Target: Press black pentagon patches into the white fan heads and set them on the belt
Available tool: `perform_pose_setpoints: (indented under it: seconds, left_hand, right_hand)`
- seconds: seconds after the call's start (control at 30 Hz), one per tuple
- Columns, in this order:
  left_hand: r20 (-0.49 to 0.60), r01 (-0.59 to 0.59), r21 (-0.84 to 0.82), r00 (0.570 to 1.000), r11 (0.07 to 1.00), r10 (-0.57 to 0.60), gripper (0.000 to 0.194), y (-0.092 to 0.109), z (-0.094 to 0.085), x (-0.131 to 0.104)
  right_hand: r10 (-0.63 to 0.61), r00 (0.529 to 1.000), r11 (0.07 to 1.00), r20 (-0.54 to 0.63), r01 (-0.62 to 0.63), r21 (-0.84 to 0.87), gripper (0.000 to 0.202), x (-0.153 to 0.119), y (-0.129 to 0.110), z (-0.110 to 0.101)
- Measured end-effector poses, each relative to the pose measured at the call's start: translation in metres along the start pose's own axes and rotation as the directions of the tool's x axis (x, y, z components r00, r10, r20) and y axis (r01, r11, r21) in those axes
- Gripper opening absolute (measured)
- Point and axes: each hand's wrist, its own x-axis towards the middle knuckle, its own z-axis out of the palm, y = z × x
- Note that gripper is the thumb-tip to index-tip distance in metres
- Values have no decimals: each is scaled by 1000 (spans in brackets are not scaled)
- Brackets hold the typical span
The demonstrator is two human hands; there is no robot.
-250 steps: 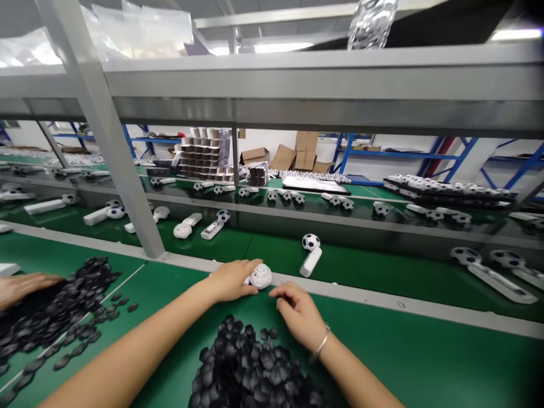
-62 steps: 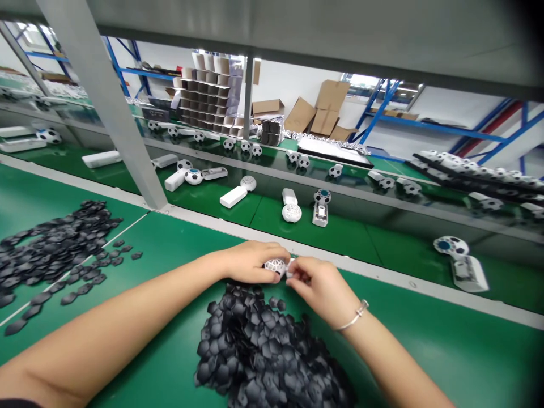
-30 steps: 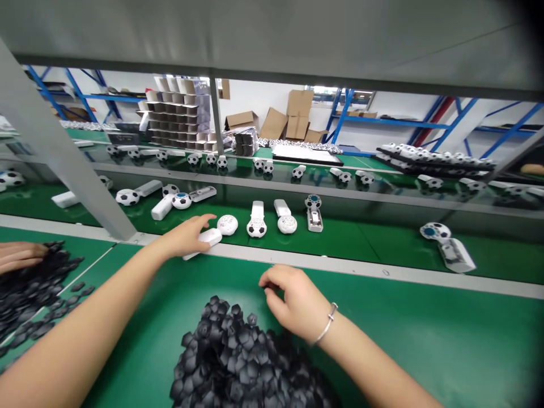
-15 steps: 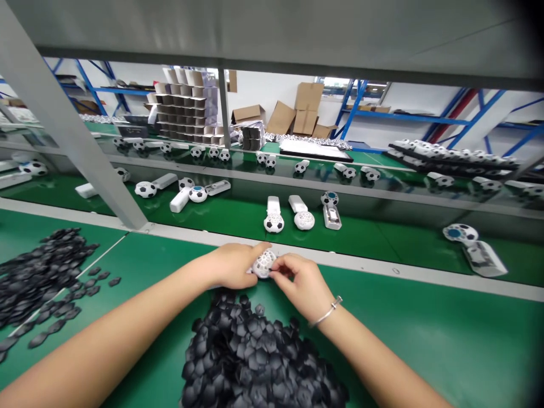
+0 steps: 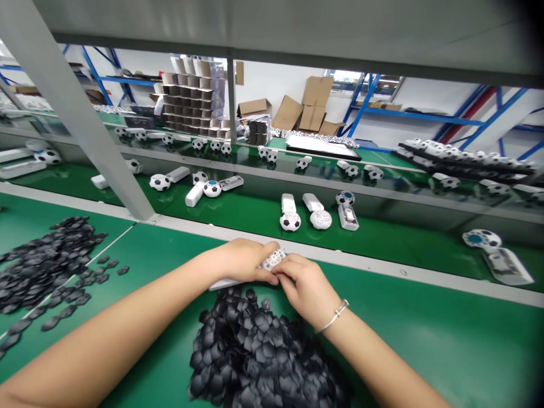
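My left hand (image 5: 240, 260) is closed around a white football-shaped piece (image 5: 273, 259) whose panel sockets show white. A white handle (image 5: 224, 284) sticks out below that hand. Against the right side of the ball my right hand (image 5: 304, 281) makes a pinch, thumb and forefinger together. Whatever lies between those fingertips is too hidden to tell. Just below both hands spreads a large heap of black panel pieces (image 5: 263, 351), mostly five-sided.
A second heap of black pieces (image 5: 46, 260) lies at the left. Beyond the metal rail (image 5: 348, 256), finished-looking football-headed white units (image 5: 290, 221) lie on the green belt (image 5: 255, 218). A slanting post (image 5: 85, 113) stands at the left, and a shelf (image 5: 272, 28) hangs overhead.
The view has shifted a little, so most things sit further right. My left thumb now covers more of the ball, and my right fingertips have come up close to it.
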Motion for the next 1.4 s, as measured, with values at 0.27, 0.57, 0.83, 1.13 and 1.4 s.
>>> perform_pose_setpoints:
  seconds: [0.27,0.57,0.83,1.13,1.4]
  left_hand:
    - [-36,-98,20,994,995,98,61,-23,-5,0]
    - [-98,-250,-6,964,968,249,65,-15,-4,-7]
    - [-106,-348,-223,937,911,332,60,-23,-5,1]
    - [-121,-311,-40,945,950,304,66,-13,4,-5]
    - [-167,-328,37,930,944,329,45,-5,14,3]
  right_hand:
    - [-96,900,991,426,124,-39,19,-9,-6,2]
    - [27,907,908,420,153,-390,18,-9,-28,11]
    - [-83,992,996,97,85,-18,20,2,0,-24]
    - [-142,984,984,110,152,-94,14,0,7,-13]
    - [95,949,981,301,-37,-191,11,-3,-3,-22]
